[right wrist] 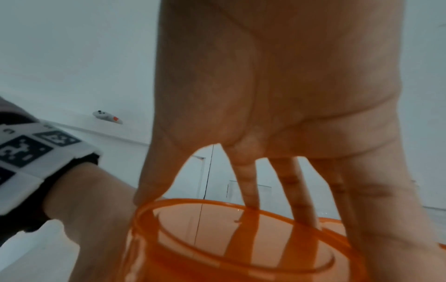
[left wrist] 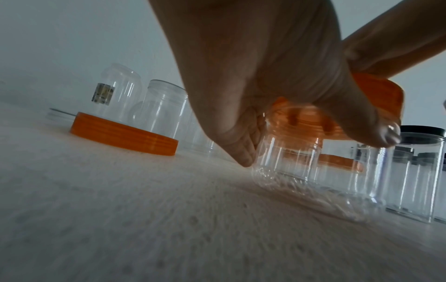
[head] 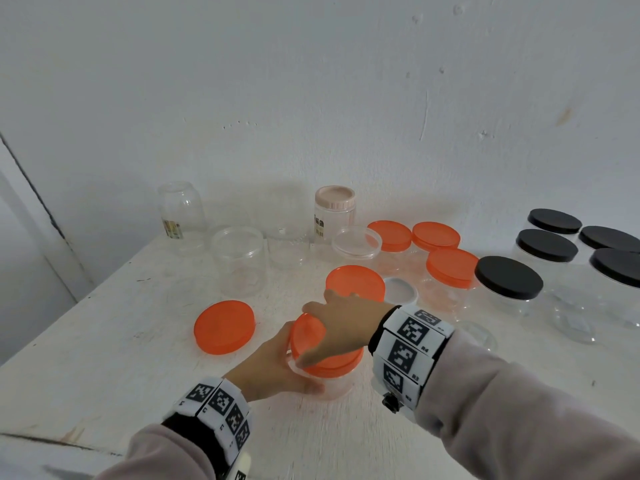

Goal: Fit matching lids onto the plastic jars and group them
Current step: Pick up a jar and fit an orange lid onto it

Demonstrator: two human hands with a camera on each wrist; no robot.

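From the head view, the left hand (head: pixel 273 365) is wrapping its fingers around a clear jar (head: pixel 332 384) sitting near the front of the white table (head: pixel 104 358), while the right hand (head: pixel 341 329) is lying over the orange lid (head: pixel 329 351) on that jar, fingers spread and curled over its rim. A loose orange lid (head: pixel 224 327) is lying just left of the hands, and an orange-capped jar (head: pixel 355 283) is standing just behind them. Open tabletop is stretching to the left and near edges; the table's far edge is meeting the wall. Three more orange-lidded jars (head: pixel 450 268) are grouped to the far right, with black-lidded jars (head: pixel 508 277) beyond them. Uncapped clear jars (head: pixel 239 261) are lining the back, one jar with a pink lid (head: pixel 335 199) and a small label too blurred to read. The wrist bands are showing black-and-white coded squares, with "R4" and "R3" readable on the right one.

In the left wrist view, the left hand (left wrist: pixel 265 80) is gripping the clear jar (left wrist: pixel 289 158) at its neck, thumb down the front; the loose orange lid (left wrist: pixel 125 135) is lying flat to the left.

In the right wrist view, the right hand (right wrist: pixel 277 95) is holding the orange lid (right wrist: pixel 241 248) from above, fingertips (right wrist: pixel 248 192) spread on its top.
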